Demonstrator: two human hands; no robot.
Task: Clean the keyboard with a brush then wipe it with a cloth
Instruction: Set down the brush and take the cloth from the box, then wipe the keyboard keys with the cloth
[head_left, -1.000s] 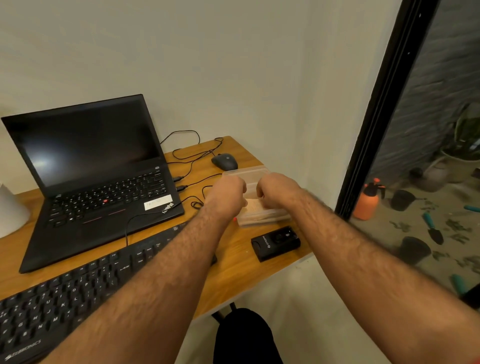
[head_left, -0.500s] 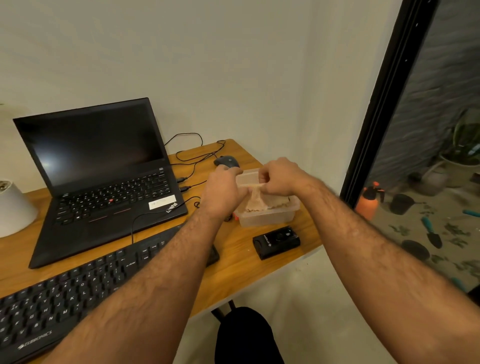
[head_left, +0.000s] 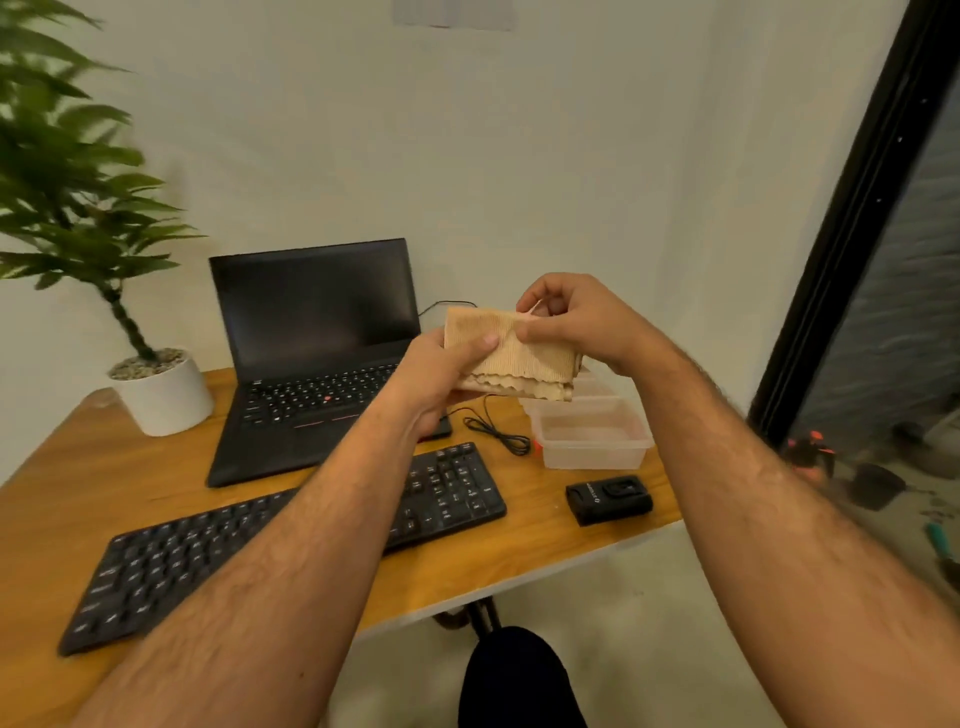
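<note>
beige cloth (head_left: 511, 353) in both hands, above clear tub (head_left: 592, 441).

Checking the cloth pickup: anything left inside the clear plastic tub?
The clear plastic tub on the desk looks empty; the folded beige cloth is above it, held by the left hand and right hand. The cloth covers the tub's far rim.

Both hands, left (head_left: 441, 371) and right (head_left: 571, 322), raised, fingers pinching.
</note>
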